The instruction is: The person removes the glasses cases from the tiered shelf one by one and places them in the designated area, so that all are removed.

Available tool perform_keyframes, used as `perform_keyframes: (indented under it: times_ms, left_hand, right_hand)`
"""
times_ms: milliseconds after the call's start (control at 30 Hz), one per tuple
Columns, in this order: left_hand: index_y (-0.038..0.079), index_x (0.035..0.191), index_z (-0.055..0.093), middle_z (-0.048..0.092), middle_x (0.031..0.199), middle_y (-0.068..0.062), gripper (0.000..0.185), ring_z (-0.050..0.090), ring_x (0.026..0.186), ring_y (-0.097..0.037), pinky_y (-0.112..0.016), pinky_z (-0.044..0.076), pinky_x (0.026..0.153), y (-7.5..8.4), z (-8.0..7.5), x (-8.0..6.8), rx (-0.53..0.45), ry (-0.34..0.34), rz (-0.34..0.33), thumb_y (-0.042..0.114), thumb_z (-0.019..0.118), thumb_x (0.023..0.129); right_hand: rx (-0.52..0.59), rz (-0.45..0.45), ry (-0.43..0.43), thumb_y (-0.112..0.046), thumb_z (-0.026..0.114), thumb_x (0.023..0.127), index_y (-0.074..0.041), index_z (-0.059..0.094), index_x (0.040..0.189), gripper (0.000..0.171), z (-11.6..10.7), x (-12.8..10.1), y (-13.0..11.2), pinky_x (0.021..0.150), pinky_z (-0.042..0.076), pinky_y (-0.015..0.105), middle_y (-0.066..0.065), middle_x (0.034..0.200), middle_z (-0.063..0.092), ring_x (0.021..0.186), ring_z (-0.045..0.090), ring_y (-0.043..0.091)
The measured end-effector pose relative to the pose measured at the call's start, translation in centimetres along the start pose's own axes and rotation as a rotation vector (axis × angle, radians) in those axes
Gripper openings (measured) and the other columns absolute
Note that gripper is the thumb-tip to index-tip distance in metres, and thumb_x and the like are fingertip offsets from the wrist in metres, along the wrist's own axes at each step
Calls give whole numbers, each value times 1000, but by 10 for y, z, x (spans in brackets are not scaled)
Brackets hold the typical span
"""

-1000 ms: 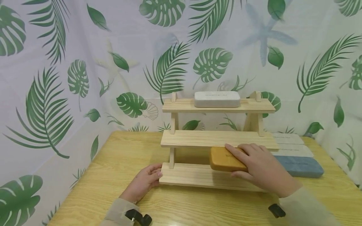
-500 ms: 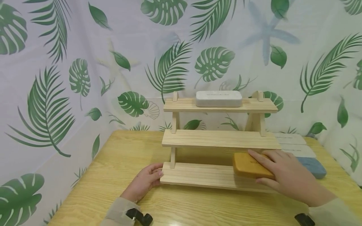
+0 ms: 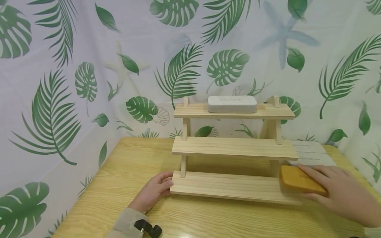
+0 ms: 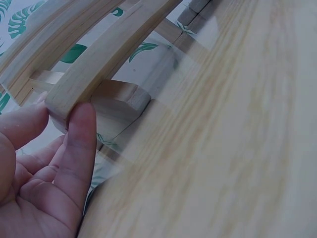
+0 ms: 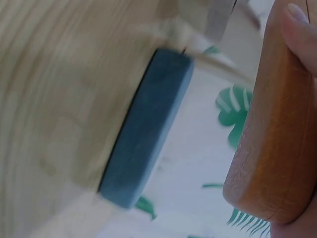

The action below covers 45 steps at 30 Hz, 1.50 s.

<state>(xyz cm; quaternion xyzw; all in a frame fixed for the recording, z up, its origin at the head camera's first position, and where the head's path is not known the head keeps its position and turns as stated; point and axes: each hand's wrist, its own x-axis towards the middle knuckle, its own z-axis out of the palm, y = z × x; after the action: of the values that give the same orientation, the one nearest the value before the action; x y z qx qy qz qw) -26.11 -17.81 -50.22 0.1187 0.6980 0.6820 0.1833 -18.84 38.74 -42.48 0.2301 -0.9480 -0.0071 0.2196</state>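
A three-tier wooden display rack stands on the table. My left hand pinches the left end of its bottom shelf; the left wrist view has thumb and finger on either side of the board's end. At the rack's right end, my right hand grips an orange glasses case, held in the air by its right part. On the top shelf lies a white glasses case. The blue glasses case on the table shows in the right wrist view; the right hand hides it in the head view.
Two pale glasses cases lie side by side on the table behind the right hand, partly covered by the rack. The wood-grain table meets a leaf-printed cloth at the back and sides.
My right hand has carried the orange glasses case rightward and slightly down, from over the bottom shelf's middle to its right end. The left hand keeps its hold on the rack.
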Motion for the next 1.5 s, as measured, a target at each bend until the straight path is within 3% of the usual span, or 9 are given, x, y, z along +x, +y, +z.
perform_keyframes:
  times_ms: [300, 467, 733, 1000, 1500]
  left_hand:
    - [-2, 155, 33, 53, 127, -16, 63, 57, 103, -20, -35, 54, 90, -1, 2, 0, -9, -7, 10, 26, 58, 105]
    - [-2, 155, 33, 52, 129, -17, 63, 57, 105, -21, -35, 54, 91, -2, 1, 1, -9, -9, 14, 26, 59, 105]
    - [-2, 155, 32, 51, 127, -17, 63, 56, 104, -20, -34, 54, 91, 0, 2, 1, -10, -8, 13, 25, 58, 105]
    - [-4, 155, 31, 53, 133, -19, 60, 59, 113, -22, -35, 54, 92, 1, 2, 2, -25, -17, 29, 22, 56, 107]
    - [-1, 156, 32, 52, 125, -17, 62, 57, 100, -19, -36, 54, 91, -1, 0, 1, -15, -4, 6, 25, 58, 106]
  right_hand:
    - [-66, 109, -96, -60, 89, 64, -4, 52, 145, 105, 9, -32, 35, 77, 47, 65, 24, 111, 66, 92, 62, 47]
    - [-68, 145, -113, -63, 87, 64, -3, 56, 138, 101, 16, -40, 43, 79, 46, 66, 23, 108, 67, 90, 63, 47]
    - [-22, 169, -304, -72, 76, 72, 1, 56, 138, 100, 23, -40, 51, 81, 48, 65, 25, 119, 63, 101, 61, 50]
    - [43, 128, -308, -70, 76, 74, -1, 57, 139, 96, 35, -38, 50, 82, 47, 67, 31, 134, 51, 111, 55, 57]
    - [77, 94, -254, -59, 87, 67, -7, 55, 143, 97, 49, -39, 51, 84, 47, 68, 30, 136, 49, 114, 51, 56]
